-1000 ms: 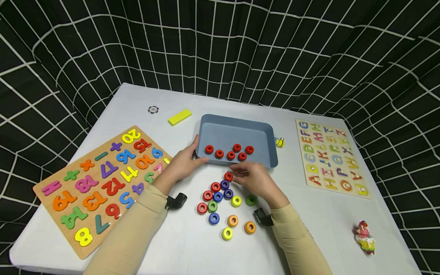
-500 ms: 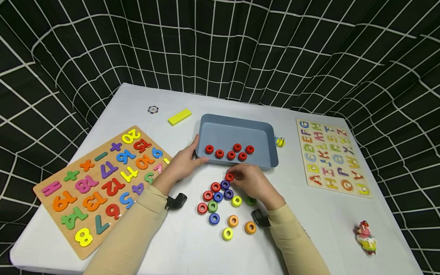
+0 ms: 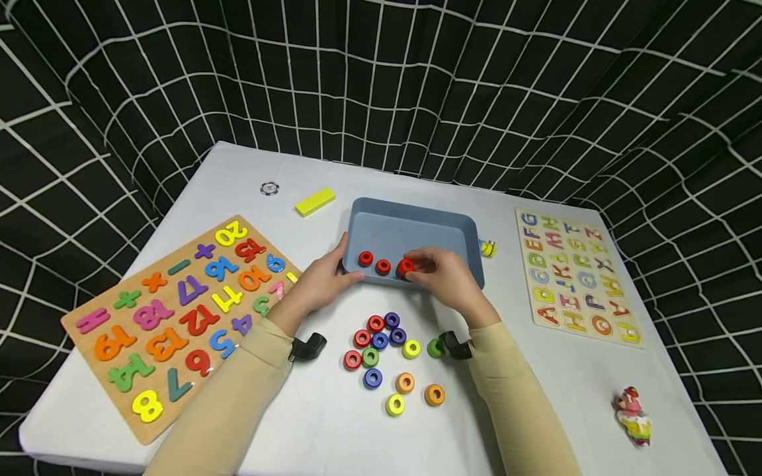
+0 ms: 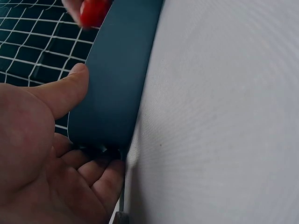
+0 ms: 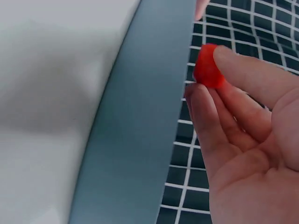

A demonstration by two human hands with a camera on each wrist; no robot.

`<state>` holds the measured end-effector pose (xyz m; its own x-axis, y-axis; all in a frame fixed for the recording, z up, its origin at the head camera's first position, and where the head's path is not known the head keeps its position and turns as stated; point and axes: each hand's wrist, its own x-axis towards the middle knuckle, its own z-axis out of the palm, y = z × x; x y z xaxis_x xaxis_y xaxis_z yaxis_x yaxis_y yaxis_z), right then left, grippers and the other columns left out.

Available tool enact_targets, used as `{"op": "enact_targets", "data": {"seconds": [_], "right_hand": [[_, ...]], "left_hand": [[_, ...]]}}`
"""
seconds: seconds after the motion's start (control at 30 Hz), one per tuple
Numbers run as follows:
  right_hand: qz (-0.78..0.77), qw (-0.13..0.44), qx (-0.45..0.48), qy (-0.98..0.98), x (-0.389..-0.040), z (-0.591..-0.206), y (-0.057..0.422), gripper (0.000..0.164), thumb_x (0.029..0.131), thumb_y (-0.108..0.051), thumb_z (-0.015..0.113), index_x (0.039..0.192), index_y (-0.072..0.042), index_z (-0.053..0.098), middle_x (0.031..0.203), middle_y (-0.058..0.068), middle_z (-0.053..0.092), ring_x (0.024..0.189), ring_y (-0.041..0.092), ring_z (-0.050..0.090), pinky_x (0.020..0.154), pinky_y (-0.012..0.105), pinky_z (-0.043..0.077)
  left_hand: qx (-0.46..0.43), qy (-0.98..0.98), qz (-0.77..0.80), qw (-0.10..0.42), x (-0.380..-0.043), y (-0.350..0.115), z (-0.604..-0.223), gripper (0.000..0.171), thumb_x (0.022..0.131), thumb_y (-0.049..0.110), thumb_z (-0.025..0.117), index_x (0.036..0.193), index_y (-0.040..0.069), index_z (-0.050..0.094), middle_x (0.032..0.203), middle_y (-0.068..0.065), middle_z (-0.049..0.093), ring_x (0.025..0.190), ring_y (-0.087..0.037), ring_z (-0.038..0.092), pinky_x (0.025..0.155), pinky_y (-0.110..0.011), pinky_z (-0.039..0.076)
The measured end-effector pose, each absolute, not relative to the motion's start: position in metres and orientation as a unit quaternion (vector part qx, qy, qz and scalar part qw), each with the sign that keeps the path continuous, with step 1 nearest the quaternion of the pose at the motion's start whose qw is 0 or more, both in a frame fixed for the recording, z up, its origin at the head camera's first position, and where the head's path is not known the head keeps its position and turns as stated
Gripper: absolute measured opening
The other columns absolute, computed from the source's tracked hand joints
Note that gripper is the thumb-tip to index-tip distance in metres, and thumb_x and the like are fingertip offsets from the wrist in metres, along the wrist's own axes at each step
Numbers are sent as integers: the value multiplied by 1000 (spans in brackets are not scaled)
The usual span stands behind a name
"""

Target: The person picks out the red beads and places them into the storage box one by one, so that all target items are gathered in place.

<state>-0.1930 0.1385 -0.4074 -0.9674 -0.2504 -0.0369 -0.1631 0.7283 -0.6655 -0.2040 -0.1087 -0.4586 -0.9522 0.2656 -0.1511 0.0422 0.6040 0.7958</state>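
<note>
My right hand (image 3: 443,279) pinches a red ring-shaped bead (image 5: 208,66) between thumb and fingertips, over the front part of the blue-grey tray (image 3: 411,228). Two more red beads (image 3: 366,258) show in the tray to the left of it; the hand covers the area where others lay. At the tray's left front corner my left hand (image 3: 324,281) grips it, thumb on the front rim and fingers around the side. In the left wrist view the tray wall (image 4: 112,70) runs between thumb and fingers, close over the white cloth.
Several loose beads (image 3: 379,340) in red, purple, blue, green, yellow and orange lie in front of the tray. A number board (image 3: 178,317) lies left and a letter board (image 3: 580,277) right. Around are a yellow block (image 3: 315,202), poker chip (image 3: 270,189), bee (image 3: 487,248) and figurine (image 3: 634,416).
The right hand has picked a red bead off the table and carried it up and back over the tray's front wall. The left hand stays at the tray corner.
</note>
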Motion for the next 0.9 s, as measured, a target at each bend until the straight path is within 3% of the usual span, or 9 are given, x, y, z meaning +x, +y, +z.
{"op": "enact_targets", "data": {"seconds": [0.2,0.4,0.53,0.9], "right_hand": [[-329,60,-87,938,-220,-408,130,33,87,-19,72,119,-13,67,105,5,72,92,18,68,74,32,56],[-309,65,-84,945,-230,-412,123,35,88,-18,71,121,-9,65,112,9,71,101,22,67,84,38,56],[-301,60,-80,948,-231,-415,123,35,88,-16,70,122,-7,65,114,12,70,103,25,67,87,39,56],[-326,27,-108,939,-214,-404,109,29,86,-15,72,114,-8,70,104,8,74,92,19,70,79,36,57]], "left_hand": [[92,885,437,130,-206,-104,-459,91,91,43,63,156,24,4,160,-7,24,147,-28,25,120,-48,23],[103,883,439,129,-206,-100,-460,90,91,43,63,156,23,5,159,-6,26,146,-27,26,120,-46,24],[107,882,441,127,-206,-99,-460,91,91,43,64,157,22,5,159,-6,26,146,-26,27,120,-45,24],[87,890,429,124,-206,-111,-460,91,90,45,63,157,23,5,159,-6,25,146,-27,27,119,-46,25]]}}
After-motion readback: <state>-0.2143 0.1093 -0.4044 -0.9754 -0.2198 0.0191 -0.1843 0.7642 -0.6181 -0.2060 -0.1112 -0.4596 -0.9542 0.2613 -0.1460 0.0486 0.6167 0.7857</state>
